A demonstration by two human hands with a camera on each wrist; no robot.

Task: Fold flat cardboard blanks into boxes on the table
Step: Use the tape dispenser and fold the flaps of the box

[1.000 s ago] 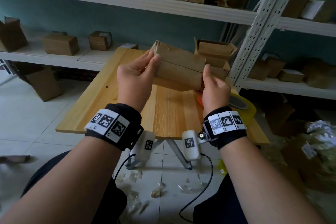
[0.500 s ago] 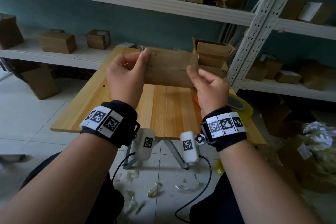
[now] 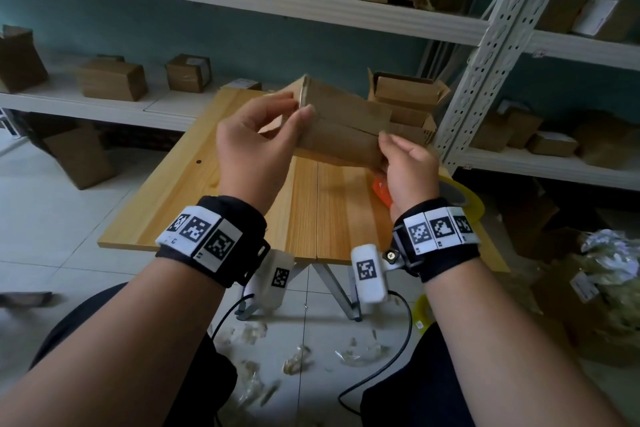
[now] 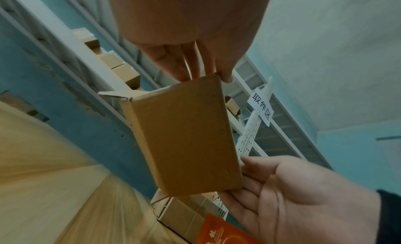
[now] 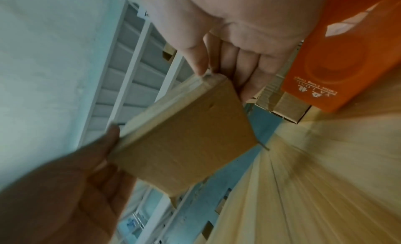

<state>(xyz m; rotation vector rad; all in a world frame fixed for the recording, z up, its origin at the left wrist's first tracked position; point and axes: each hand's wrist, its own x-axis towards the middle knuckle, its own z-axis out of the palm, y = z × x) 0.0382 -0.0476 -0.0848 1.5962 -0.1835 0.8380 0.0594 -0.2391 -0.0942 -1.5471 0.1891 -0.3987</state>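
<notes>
A brown cardboard box, half folded with its seam facing me, hangs tilted above the wooden table, left end higher. My left hand pinches that left end between thumb and fingers. My right hand grips the lower right end, thumb on top and fingers underneath. The left wrist view shows the box's plain underside, with a loose flap at its far corner and my left hand at its near end. In the right wrist view the box spans between my right hand and the other hand.
Open cardboard boxes are stacked at the table's back right. An orange pack and a yellow tape roll lie at its right edge. A white shelf post stands close by. Plastic scraps litter the floor.
The box was level half a second ago and now tilts, left end up and right end down. Both hands have shifted their hold on its ends.
</notes>
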